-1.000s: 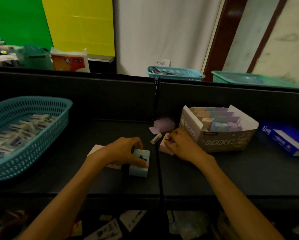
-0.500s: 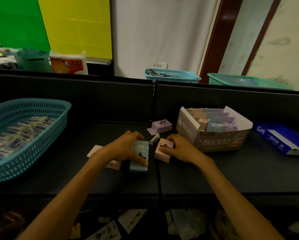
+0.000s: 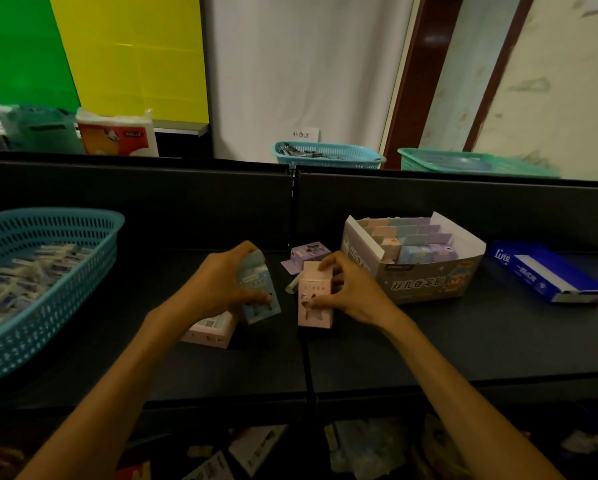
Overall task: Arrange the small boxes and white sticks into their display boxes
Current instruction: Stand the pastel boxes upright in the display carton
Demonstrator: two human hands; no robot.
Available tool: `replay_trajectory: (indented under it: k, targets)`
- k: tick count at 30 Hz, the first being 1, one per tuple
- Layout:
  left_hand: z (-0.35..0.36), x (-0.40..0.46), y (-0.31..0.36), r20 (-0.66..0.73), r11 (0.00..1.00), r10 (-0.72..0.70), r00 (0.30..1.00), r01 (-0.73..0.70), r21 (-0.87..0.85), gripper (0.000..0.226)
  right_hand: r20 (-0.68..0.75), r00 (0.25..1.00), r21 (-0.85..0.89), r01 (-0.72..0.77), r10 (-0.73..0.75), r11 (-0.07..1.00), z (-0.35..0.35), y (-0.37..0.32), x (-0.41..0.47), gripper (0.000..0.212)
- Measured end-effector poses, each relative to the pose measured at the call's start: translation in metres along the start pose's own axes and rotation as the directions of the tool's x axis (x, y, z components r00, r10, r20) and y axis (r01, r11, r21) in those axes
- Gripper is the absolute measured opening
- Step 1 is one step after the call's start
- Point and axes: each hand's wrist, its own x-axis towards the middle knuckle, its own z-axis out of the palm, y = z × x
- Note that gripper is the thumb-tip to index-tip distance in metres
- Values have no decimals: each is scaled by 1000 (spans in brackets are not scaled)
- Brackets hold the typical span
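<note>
While the left hand (image 3: 218,285) grips a blue carton (image 3: 257,289), the right hand (image 3: 351,292) grips a pink carton (image 3: 314,299).

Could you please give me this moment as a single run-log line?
left hand: grips blue box | right hand: grips pink box | display box: partly filled | purple box: loose on shelf

Left hand (image 3: 221,285) grips a blue box (image 3: 259,289) and right hand (image 3: 351,292) grips a pink box (image 3: 313,299) mid-desk, the display box (image 3: 425,282) just beside the latter.
</note>
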Motion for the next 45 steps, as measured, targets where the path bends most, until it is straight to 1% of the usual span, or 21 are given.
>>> replay_trajectory:
  k: [3,5,8,10,14,16,20,23,25,27,29,31,35,40,45]
  targets:
    - [-5,1,7,-65,997,80,995,-80,-3,56,-37,997,41,69,-67,997,-12,-9,-7,70]
    - [-6,5,14,-92,990,141,986,-141,1,54,-43,995,60,95,-92,994,-27,-14,-11,74]
    - [-5,13,26,-108,975,219,970,-222,-15,52,-73,989,28,134,-132,991,-57,-24,-17,61]
    - [-3,18,36,-123,965,259,958,-262,-13,52,-110,983,42,152,-146,988,-78,-29,-22,58]
    - [5,34,56,-175,962,260,950,-271,-41,54,-233,960,88,178,-153,980,-118,-25,-26,55]
    - [11,43,66,-207,960,260,943,-276,-54,53,-284,946,73,184,-156,980,-135,-18,-25,52]
    - [23,61,92,-259,948,277,925,-307,-82,50,-311,938,52,179,-155,982,-168,1,-18,46]
    - [30,74,113,-295,935,288,911,-334,-121,49,-343,929,64,167,-135,984,-192,22,-10,49]
    - [35,82,123,-310,930,281,908,-337,-145,50,-353,929,42,139,-115,989,-204,37,-2,51]
    - [40,90,130,-311,930,280,908,-337,-148,51,-319,940,-30,116,-120,993,-212,48,6,49]
    - [44,97,134,-307,929,282,909,-339,-150,53,-251,957,-122,120,-148,985,-214,56,14,48]
    - [49,103,138,-307,929,276,911,-334,-156,55,-179,968,-180,146,-178,973,-212,62,23,47]
    - [57,111,146,-315,933,271,910,-329,-147,52,-46,971,-244,217,-235,945,-205,71,43,48]
    - [63,115,150,-326,941,252,911,-309,-135,51,73,961,-278,276,-267,920,-195,74,62,52]
    - [64,117,149,-330,949,232,915,-288,-130,53,124,949,-249,314,-291,916,-191,72,71,51]
